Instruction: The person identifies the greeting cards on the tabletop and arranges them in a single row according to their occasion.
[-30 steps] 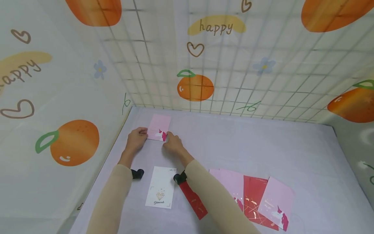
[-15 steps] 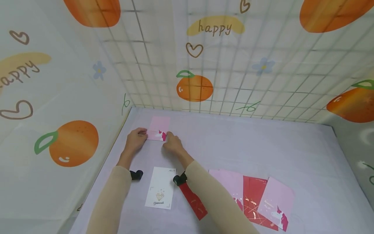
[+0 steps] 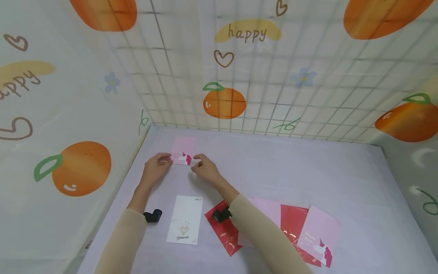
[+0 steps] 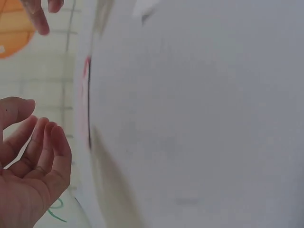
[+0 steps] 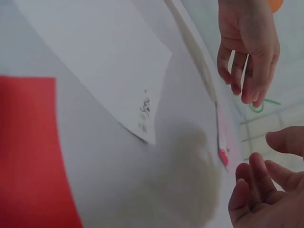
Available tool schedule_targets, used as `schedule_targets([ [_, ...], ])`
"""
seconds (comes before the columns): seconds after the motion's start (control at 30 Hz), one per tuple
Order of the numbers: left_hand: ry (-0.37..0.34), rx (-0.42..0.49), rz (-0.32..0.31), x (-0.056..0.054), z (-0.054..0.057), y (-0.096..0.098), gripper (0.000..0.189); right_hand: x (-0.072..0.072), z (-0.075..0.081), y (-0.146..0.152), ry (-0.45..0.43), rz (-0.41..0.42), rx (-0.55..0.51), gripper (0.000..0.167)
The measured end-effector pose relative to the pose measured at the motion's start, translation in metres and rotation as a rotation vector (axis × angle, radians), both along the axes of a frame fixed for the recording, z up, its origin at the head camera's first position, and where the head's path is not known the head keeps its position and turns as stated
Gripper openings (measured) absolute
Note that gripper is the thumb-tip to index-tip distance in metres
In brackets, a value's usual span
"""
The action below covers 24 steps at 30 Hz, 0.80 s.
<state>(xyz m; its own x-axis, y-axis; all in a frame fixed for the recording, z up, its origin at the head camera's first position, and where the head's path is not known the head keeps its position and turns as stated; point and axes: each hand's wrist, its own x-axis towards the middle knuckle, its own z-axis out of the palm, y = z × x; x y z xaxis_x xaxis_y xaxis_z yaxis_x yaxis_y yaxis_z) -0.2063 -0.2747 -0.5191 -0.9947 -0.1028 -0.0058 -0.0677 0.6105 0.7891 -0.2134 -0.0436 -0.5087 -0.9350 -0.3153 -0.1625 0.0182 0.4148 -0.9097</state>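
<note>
A pink card (image 3: 183,146) with a white and magenta unicorn print lies flat near the table's far left corner. My left hand (image 3: 155,167) is just off its left side, fingers loosely bent with nothing between them. On the card's other side hovers my right hand (image 3: 207,169), thumb and fingers apart and holding nothing. Both wrist views show free fingertips: the left hand (image 4: 35,166) in one, the right hand (image 5: 268,192) in the other. Only a thin edge of the pink card (image 4: 86,102) shows from the left wrist.
Nearer me lies a white card (image 3: 184,220) with a gold diamond print. Right of it are a red card (image 3: 227,234), a pink card (image 3: 268,209) partly under my sleeve, another red card (image 3: 294,217) and a pink unicorn card (image 3: 318,232). Patterned curtains (image 3: 260,83) border the table.
Both hands have let go of the pink card and drawn slightly apart from it. The card's far edge has come down, so it lies flat. The head view has shifted slightly.
</note>
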Motion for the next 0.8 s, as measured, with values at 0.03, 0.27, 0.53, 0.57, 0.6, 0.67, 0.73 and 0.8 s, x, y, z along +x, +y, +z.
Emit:
schedule_targets([
  [0.03,0.001,0.004,-0.004,0.004,0.002,0.002,0.033,0.003,0.003,0.002,0.01,0.007,-0.003,0.043],
  [0.27,0.03,0.078,-0.067,0.028,0.015,0.025,0.035,0.023,0.013,0.021,0.072,0.057,0.014,0.039],
  [0.53,0.074,0.1,-0.124,0.055,0.028,0.048,0.035,0.05,0.022,0.049,0.087,0.086,-0.01,0.039],
  [0.57,0.069,0.107,-0.128,0.059,0.03,0.051,0.034,0.054,0.023,0.053,0.092,0.087,-0.014,0.039],
  [0.6,0.066,0.111,-0.13,0.063,0.031,0.055,0.034,0.058,0.024,0.057,0.097,0.087,-0.017,0.04],
  [0.67,0.057,0.117,-0.138,0.07,0.033,0.06,0.036,0.065,0.025,0.064,0.114,0.09,-0.018,0.039],
  [0.73,0.051,0.126,-0.141,0.077,0.035,0.066,0.037,0.073,0.028,0.072,0.132,0.093,-0.026,0.038],
  [0.8,0.05,0.125,-0.14,0.083,0.036,0.07,0.037,0.08,0.029,0.078,0.156,0.101,-0.03,0.038],
])
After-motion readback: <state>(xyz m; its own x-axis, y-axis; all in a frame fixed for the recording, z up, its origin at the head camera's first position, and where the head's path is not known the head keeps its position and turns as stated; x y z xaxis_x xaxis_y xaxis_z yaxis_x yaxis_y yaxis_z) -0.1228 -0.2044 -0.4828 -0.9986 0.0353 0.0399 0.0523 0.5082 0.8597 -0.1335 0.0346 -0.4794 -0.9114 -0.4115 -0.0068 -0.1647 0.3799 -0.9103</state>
